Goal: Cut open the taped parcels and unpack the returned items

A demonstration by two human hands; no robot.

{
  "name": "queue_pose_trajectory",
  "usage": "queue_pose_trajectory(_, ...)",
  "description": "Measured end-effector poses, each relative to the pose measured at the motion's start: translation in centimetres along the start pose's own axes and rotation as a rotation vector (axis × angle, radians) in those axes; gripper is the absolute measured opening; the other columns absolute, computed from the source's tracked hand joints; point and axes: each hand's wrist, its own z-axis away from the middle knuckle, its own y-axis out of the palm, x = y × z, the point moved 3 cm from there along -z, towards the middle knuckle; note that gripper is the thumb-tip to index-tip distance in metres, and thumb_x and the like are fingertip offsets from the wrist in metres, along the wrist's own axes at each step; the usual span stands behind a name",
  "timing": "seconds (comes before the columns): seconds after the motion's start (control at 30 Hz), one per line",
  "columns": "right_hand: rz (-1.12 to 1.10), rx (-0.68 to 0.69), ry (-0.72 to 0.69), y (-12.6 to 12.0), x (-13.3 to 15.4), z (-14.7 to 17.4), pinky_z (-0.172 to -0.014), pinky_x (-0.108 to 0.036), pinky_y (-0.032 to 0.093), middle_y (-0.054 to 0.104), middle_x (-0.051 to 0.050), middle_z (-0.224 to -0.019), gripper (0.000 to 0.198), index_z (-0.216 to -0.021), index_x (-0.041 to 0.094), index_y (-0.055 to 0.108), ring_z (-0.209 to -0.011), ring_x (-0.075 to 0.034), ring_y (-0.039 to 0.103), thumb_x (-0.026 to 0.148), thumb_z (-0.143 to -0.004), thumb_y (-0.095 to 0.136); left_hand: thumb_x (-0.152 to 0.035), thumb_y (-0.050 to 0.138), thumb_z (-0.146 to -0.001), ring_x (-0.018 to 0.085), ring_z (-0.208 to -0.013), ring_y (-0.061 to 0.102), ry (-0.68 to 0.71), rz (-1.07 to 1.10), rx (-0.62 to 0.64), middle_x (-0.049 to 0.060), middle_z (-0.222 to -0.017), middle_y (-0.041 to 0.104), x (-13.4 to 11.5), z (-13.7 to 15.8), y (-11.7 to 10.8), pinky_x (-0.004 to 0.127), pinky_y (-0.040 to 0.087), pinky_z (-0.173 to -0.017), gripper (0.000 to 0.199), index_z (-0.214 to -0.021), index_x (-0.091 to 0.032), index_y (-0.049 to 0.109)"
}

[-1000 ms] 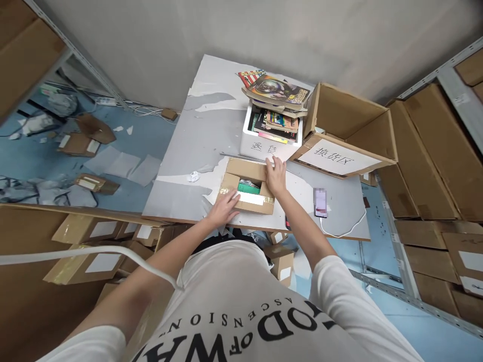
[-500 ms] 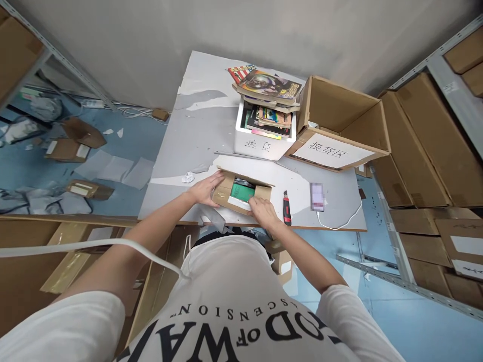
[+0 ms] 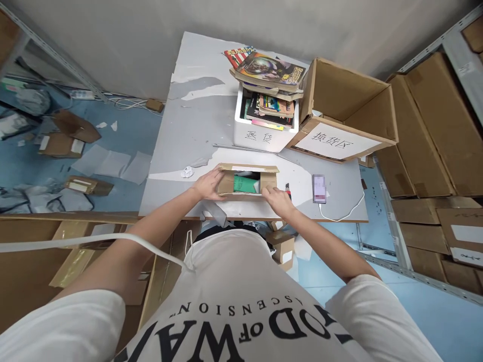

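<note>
A small cardboard box (image 3: 226,184) with its top flaps parted lies on the table near the front edge. Through its opening shows a green item (image 3: 244,184), perhaps a book, with something white beside it. My left hand (image 3: 209,184) grips the box's left end, fingers on its top flap. On the right end, my right hand (image 3: 278,199) is closed on the front corner. A red and black utility knife (image 3: 288,191) lies just beyond my right hand, partly hidden by it.
Behind stands a white bin (image 3: 260,138) piled with books (image 3: 273,70). Right of it is a large open carton (image 3: 350,108) with a handwritten label. A phone (image 3: 319,188) on a cable lies at the right; crumpled paper (image 3: 187,172) lies at the left. Shelves of cartons (image 3: 433,125) flank the right side.
The box has turned straighter and its flaps have parted further. My right hand has moved from the front middle to the right end, now covering part of the knife.
</note>
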Motion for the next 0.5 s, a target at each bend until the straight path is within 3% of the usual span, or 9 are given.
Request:
queue_pose_trajectory(0.13,0.094,-0.082,-0.118,1.7,1.2,3.2,-0.078,-0.038,0.043,0.060,-0.015,-0.105,0.029,-0.110,0.018,0.056,-0.095,-0.028,0.054,0.008,-0.089,0.040,-0.056,0.062,-0.068,0.036,-0.143,0.017,-0.026,-0.055,0.048,0.027,-0.148,0.031,-0.3,-0.5,0.3,0.043,0.022,-0.115,0.100,-0.142,0.002,0.028)
queue_pose_trajectory(0.27,-0.075,-0.074,-0.301,2.6,0.8,5.0,-0.085,-0.039,0.042,0.058,-0.015,-0.110,0.026,-0.109,0.015,0.059,-0.101,-0.026,0.052,0.031,-0.092,0.048,-0.047,0.066,-0.064,0.036,-0.142,0.019,-0.013,-0.142,0.212,0.023,-0.151,0.028,-0.6,-0.1,-1.7,0.048,0.018,-0.114,0.101,-0.146,-0.005,0.024)
queue_pose_trajectory(0.37,-0.182,-0.079,-0.312,0.7,-0.4,2.7,-0.083,-0.034,0.042,0.062,-0.012,-0.103,0.029,-0.111,0.015,0.060,-0.095,-0.021,0.056,0.024,-0.096,0.037,-0.029,0.067,-0.064,0.033,-0.136,0.034,0.035,-0.201,0.310,0.017,-0.147,0.039,-1.6,-0.2,-4.2,0.049,0.019,-0.113,0.085,-0.142,-0.014,0.036)
queue_pose_trajectory(0.43,-0.151,-0.079,-0.329,-0.9,-0.4,0.0,-0.084,-0.032,0.041,0.064,-0.011,-0.104,0.033,-0.115,0.016,0.061,-0.097,-0.021,0.057,0.012,-0.093,0.036,-0.019,0.058,-0.070,0.028,-0.124,0.049,0.043,-0.192,0.328,0.013,-0.133,0.055,-2.9,-1.2,-5.2,0.043,0.028,-0.109,0.058,-0.129,-0.017,0.053)
queue_pose_trajectory(0.5,-0.059,0.022,-0.396,-1.9,0.7,-2.8,-0.084,-0.032,0.041,0.067,-0.011,-0.105,0.032,-0.109,0.018,0.065,-0.099,-0.022,0.059,0.010,-0.089,0.042,-0.016,0.050,-0.077,0.024,-0.109,0.060,0.057,-0.125,0.353,0.010,-0.114,0.066,-4.8,-3.0,-5.2,0.036,0.039,-0.099,0.036,-0.110,-0.019,0.065)
